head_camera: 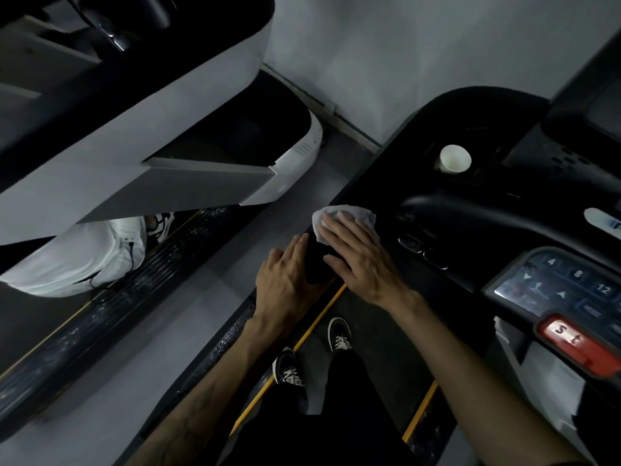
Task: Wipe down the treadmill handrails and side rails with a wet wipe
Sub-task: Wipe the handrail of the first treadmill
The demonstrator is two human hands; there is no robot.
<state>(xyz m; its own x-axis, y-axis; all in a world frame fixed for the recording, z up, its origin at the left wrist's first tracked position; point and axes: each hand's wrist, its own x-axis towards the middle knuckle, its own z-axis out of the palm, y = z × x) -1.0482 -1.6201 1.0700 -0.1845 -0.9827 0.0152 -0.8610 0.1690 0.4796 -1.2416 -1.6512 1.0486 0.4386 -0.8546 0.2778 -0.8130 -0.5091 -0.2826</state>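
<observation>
Shoes [339,334] stand on the belt below. The left hand [285,277] rests flat on the handrail [316,264], fingers together; the right hand [356,253] presses the wipe [349,213] down, fingers straight. The handrail runs away toward the console, where a cup [453,159] sits beyond.

Black trousers [336,438], black white-laced sneakers [340,334]

The treadmill's keypad [568,280] is showing the numbers 4, 8 and 12 on dark keys. The red button [578,344] below it is displaying the letters "s t". Other key markings are staying too blurred to read.
</observation>
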